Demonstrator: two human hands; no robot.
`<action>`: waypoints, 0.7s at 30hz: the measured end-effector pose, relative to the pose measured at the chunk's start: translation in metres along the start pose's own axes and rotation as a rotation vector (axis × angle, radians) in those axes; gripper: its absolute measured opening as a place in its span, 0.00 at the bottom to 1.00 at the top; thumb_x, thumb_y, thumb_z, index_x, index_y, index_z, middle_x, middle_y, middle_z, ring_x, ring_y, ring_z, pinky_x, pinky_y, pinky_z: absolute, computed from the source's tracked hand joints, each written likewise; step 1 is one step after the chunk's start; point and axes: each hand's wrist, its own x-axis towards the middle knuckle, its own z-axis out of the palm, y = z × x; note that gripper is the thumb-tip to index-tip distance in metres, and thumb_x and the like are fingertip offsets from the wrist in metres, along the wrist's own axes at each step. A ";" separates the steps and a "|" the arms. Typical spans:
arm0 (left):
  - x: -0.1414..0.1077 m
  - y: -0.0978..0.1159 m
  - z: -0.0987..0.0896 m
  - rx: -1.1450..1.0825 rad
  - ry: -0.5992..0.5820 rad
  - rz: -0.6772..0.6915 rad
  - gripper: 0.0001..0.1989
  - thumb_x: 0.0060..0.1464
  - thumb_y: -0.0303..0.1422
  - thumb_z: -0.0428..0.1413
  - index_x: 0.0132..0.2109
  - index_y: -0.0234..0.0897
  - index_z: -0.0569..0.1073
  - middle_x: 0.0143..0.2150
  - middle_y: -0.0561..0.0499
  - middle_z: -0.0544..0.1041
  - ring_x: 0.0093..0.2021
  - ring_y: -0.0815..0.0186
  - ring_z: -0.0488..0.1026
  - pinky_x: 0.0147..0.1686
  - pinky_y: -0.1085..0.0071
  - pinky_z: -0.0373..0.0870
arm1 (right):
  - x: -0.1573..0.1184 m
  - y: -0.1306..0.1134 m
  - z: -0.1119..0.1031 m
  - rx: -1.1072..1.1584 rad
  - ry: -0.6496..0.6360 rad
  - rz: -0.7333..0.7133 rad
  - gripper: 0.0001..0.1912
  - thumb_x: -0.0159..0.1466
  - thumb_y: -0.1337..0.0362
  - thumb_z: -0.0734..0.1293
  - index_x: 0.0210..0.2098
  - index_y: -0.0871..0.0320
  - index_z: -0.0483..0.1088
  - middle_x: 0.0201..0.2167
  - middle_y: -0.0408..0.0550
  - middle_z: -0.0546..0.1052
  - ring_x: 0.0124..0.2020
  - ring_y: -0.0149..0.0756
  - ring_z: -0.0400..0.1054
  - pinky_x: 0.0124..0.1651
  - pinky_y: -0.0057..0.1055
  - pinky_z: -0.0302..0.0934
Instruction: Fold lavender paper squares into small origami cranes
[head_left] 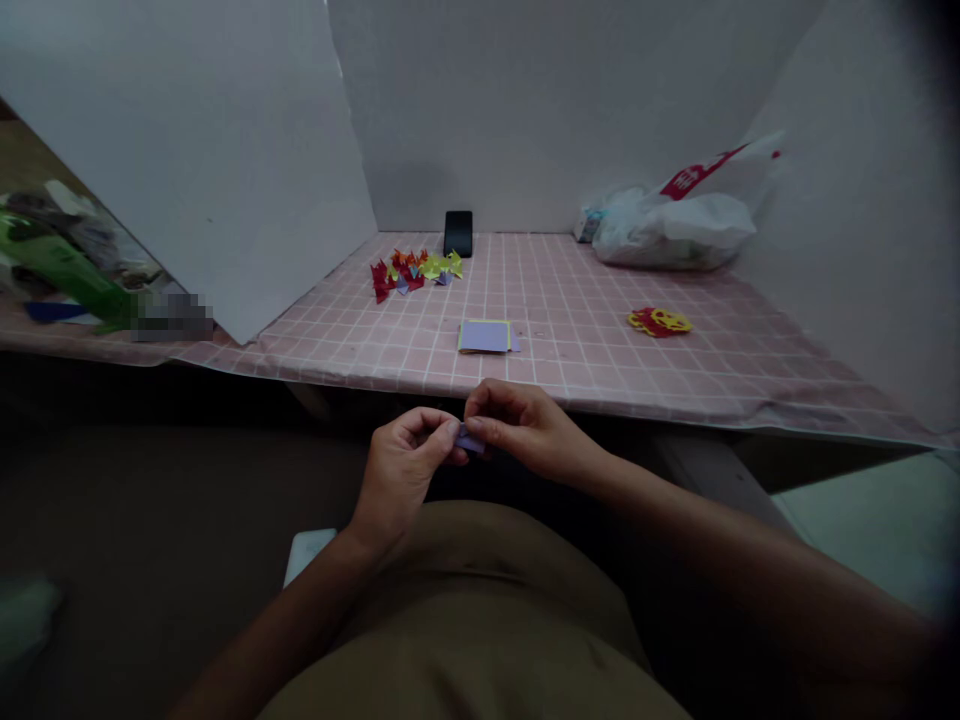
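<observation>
Between my two hands, just in front of the table's near edge, is a small folded piece of purple paper (471, 441). My left hand (409, 462) pinches it from the left with thumb and fingers. From the right, my right hand (525, 425) grips it between thumb and fingertips. The fingers partly cover the paper, so its full shape is hidden. On the table beyond lies a stack of square paper sheets (484, 337), purple on top with yellow showing at the side. Further back is a cluster of small folded paper figures (411, 270) in red, orange, yellow and purple.
A dark phone (458, 234) leans against the back panel. At the right lie a red and yellow bundle (658, 321) and a white plastic bag (675, 230). White panels surround the pink checked tablecloth (570, 300). Beyond the left panel is a green item (67, 265).
</observation>
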 end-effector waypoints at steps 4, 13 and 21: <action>0.001 -0.001 0.001 -0.022 -0.041 -0.014 0.08 0.50 0.36 0.64 0.33 0.34 0.78 0.29 0.53 0.79 0.26 0.70 0.75 0.31 0.73 0.73 | 0.000 0.001 0.003 -0.116 0.051 -0.012 0.07 0.64 0.64 0.67 0.30 0.59 0.68 0.25 0.41 0.70 0.27 0.29 0.63 0.31 0.27 0.58; 0.004 -0.006 -0.003 -0.163 -0.081 -0.102 0.09 0.49 0.35 0.66 0.33 0.34 0.78 0.28 0.53 0.78 0.26 0.73 0.72 0.29 0.76 0.72 | 0.000 0.002 -0.002 -0.036 0.040 -0.064 0.05 0.70 0.64 0.61 0.38 0.58 0.67 0.28 0.40 0.69 0.25 0.27 0.66 0.30 0.27 0.61; 0.004 -0.002 -0.005 -0.326 -0.047 -0.164 0.12 0.46 0.35 0.69 0.32 0.34 0.75 0.26 0.56 0.74 0.25 0.75 0.70 0.27 0.78 0.72 | 0.000 -0.004 -0.008 -0.125 -0.091 -0.149 0.05 0.67 0.70 0.65 0.40 0.57 0.73 0.34 0.44 0.74 0.30 0.28 0.69 0.33 0.26 0.66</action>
